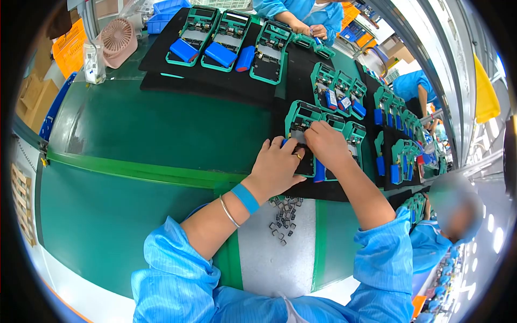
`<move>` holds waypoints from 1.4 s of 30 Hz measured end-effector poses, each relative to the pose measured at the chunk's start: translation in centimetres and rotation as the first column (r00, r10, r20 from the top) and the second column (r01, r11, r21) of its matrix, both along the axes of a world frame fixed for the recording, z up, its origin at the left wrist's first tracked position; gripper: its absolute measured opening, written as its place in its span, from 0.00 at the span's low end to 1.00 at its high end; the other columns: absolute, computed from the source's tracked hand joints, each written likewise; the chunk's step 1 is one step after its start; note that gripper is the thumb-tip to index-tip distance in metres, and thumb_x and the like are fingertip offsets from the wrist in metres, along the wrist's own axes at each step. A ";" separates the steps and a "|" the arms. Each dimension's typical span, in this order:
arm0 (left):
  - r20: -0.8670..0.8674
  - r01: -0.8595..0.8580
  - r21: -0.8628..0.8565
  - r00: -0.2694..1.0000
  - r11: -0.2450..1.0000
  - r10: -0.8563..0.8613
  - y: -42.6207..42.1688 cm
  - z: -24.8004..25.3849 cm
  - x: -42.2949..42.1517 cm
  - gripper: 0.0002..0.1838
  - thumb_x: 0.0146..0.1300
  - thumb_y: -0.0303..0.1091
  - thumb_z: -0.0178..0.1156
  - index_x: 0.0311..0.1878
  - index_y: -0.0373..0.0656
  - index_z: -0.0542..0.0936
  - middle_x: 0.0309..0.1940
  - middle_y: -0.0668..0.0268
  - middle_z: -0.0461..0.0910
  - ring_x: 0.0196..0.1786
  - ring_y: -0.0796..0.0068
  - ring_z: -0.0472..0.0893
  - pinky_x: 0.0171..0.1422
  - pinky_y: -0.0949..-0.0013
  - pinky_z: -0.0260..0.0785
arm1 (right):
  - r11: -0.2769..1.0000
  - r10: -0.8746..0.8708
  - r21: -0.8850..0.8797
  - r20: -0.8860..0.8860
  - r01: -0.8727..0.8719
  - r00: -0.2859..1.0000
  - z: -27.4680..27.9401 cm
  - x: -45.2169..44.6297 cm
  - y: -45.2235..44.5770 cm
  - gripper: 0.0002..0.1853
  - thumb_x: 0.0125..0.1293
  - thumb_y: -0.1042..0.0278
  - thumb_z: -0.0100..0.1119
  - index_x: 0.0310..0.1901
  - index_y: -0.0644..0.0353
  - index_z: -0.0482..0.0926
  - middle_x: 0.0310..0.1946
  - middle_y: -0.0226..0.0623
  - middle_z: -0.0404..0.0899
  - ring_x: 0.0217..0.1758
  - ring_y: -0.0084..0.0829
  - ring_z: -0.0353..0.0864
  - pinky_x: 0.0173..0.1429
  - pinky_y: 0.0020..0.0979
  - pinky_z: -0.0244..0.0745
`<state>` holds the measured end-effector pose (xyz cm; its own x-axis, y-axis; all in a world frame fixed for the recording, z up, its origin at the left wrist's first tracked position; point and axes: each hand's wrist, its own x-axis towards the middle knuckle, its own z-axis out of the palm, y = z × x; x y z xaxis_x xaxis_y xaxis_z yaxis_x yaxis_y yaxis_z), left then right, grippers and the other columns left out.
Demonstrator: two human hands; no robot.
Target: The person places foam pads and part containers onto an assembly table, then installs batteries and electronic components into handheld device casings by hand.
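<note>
Both hands are at one green device housing [301, 116] on the black mat. My left hand [277, 164], with a ring, blue wristband and silver bangle, lies over its lower left part, fingers bent; a bit of blue shows by the fingertips. My right hand [327, 141] has its fingers bent down into the middle of the housing; what they touch is hidden. Just right stand more green housings [354, 132]. A blue block [319, 171] lies below my right hand. Small dark metal parts [284, 215] are scattered on the grey strip nearer to me.
More open housings [227, 37] with blue blocks [220, 55] lie at the back. A pink fan [118, 39] and blue bins [159, 22] stand back left. Co-workers' hands [309, 29] work across the table; another person [431, 242] sits at the right.
</note>
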<state>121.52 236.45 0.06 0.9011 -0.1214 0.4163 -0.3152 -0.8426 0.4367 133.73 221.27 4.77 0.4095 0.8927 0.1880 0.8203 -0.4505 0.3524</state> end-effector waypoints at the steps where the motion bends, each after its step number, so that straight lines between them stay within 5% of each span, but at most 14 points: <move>1: 0.001 0.003 0.001 1.000 1.000 -0.003 0.0 0.0 0.0 0.31 0.50 0.50 0.74 0.56 0.46 0.82 0.54 0.63 0.71 0.61 0.56 0.72 0.68 0.50 0.67 | 1.000 -0.005 -0.010 -0.005 0.005 1.000 0.0 0.0 0.1 0.04 0.52 0.72 0.62 0.30 0.57 0.77 0.35 0.32 0.73 0.47 0.33 0.78 0.37 0.32 0.83; 15: -0.068 0.041 -0.006 0.997 0.999 -0.042 0.1 0.5 0.1 0.33 0.51 0.49 0.74 0.59 0.44 0.80 0.59 0.61 0.71 0.63 0.53 0.70 0.69 0.54 0.64 | 0.967 -0.251 -0.034 -0.016 0.251 0.968 0.6 -0.4 1.5 0.07 0.58 0.71 0.63 0.38 0.57 0.78 0.39 0.33 0.76 0.50 0.36 0.79 0.45 0.36 0.82; 16: -0.053 0.058 0.042 0.997 0.997 -0.056 0.4 0.9 0.2 0.33 0.51 0.49 0.74 0.59 0.44 0.80 0.59 0.61 0.71 0.63 0.53 0.70 0.69 0.54 0.64 | 0.946 -0.286 0.118 -0.129 0.301 0.949 1.2 -0.9 1.1 0.07 0.60 0.69 0.63 0.39 0.57 0.77 0.39 0.34 0.75 0.50 0.37 0.79 0.46 0.37 0.82; 18: 0.027 0.103 -0.153 0.995 0.983 -0.100 0.4 0.2 -0.1 0.38 0.52 0.49 0.74 0.65 0.42 0.75 0.65 0.52 0.67 0.69 0.47 0.65 0.74 0.51 0.59 | 0.847 -0.319 0.326 -0.316 0.419 0.893 2.1 -1.8 -0.9 0.10 0.64 0.63 0.64 0.41 0.58 0.78 0.41 0.38 0.77 0.53 0.42 0.78 0.52 0.41 0.79; 19: 0.032 0.102 -0.136 0.995 0.985 -0.099 0.6 0.6 -0.6 0.38 0.52 0.49 0.74 0.65 0.42 0.75 0.65 0.52 0.67 0.69 0.47 0.65 0.74 0.51 0.59 | 0.777 -0.320 0.460 -0.299 0.429 0.899 1.8 -1.6 -2.9 0.10 0.64 0.64 0.64 0.43 0.58 0.79 0.42 0.39 0.79 0.53 0.44 0.78 0.54 0.42 0.77; 20: -0.002 -0.006 -0.310 1.000 0.951 0.006 0.8 1.2 -1.3 0.40 0.56 0.49 0.72 0.68 0.41 0.70 0.67 0.47 0.64 0.72 0.46 0.62 0.76 0.52 0.56 | 0.688 -0.322 0.584 -0.285 0.430 0.903 0.9 -1.3 -5.3 0.11 0.64 0.65 0.63 0.45 0.59 0.80 0.44 0.41 0.80 0.54 0.46 0.78 0.56 0.43 0.76; 22: -0.070 -0.163 -0.523 0.986 0.837 0.148 1.8 1.0 -1.2 0.39 0.61 0.46 0.68 0.71 0.39 0.67 0.71 0.41 0.60 0.75 0.46 0.59 0.77 0.54 0.53 | 0.482 -0.328 0.697 -0.420 0.532 0.846 -1.5 -0.4 -11.6 0.11 0.66 0.67 0.61 0.46 0.62 0.82 0.46 0.47 0.81 0.54 0.48 0.78 0.59 0.42 0.73; 23: -0.050 -0.201 -0.535 0.977 0.820 0.208 2.8 1.0 -0.8 0.32 0.63 0.42 0.66 0.67 0.38 0.71 0.67 0.43 0.67 0.72 0.48 0.65 0.75 0.55 0.57 | 0.454 -0.404 0.623 -0.494 0.637 0.770 -1.9 -0.9 -14.3 0.13 0.67 0.66 0.59 0.49 0.63 0.81 0.49 0.49 0.81 0.55 0.48 0.78 0.60 0.42 0.73; 26: 0.032 -0.198 -0.239 0.977 0.951 0.211 7.5 0.7 1.3 0.20 0.64 0.37 0.63 0.56 0.38 0.80 0.57 0.51 0.78 0.61 0.49 0.75 0.68 0.54 0.65 | 0.406 -0.523 0.550 -0.515 0.730 0.679 -7.2 -1.4 -22.0 0.22 0.71 0.59 0.56 0.58 0.67 0.76 0.56 0.55 0.78 0.61 0.52 0.76 0.66 0.43 0.70; 31: 0.016 -0.257 0.285 0.965 0.923 0.263 11.0 -0.9 3.8 0.20 0.66 0.44 0.58 0.59 0.49 0.80 0.65 0.60 0.71 0.68 0.59 0.69 0.65 0.46 0.67 | 0.366 -0.501 0.486 -0.615 0.794 0.608 -8.5 -1.1 -23.7 0.22 0.73 0.59 0.51 0.58 0.69 0.78 0.55 0.56 0.79 0.62 0.52 0.76 0.66 0.42 0.70; 36: -0.103 -0.287 0.312 0.937 0.906 0.333 10.5 -0.9 4.2 0.22 0.70 0.45 0.54 0.64 0.51 0.78 0.69 0.61 0.66 0.70 0.60 0.65 0.71 0.43 0.62 | 0.285 -0.471 0.472 -0.689 0.834 0.550 -8.1 0.4 -22.5 0.21 0.71 0.60 0.51 0.55 0.68 0.80 0.51 0.55 0.82 0.58 0.51 0.80 0.62 0.40 0.73; 42: -0.028 -0.312 0.319 0.941 0.895 0.338 10.1 -1.2 4.5 0.21 0.69 0.43 0.56 0.62 0.51 0.78 0.67 0.60 0.69 0.69 0.58 0.67 0.72 0.46 0.62 | 0.193 -0.457 0.489 -0.722 0.851 0.519 -7.2 -0.3 -21.1 0.19 0.70 0.59 0.53 0.52 0.64 0.83 0.46 0.54 0.84 0.54 0.51 0.82 0.58 0.41 0.75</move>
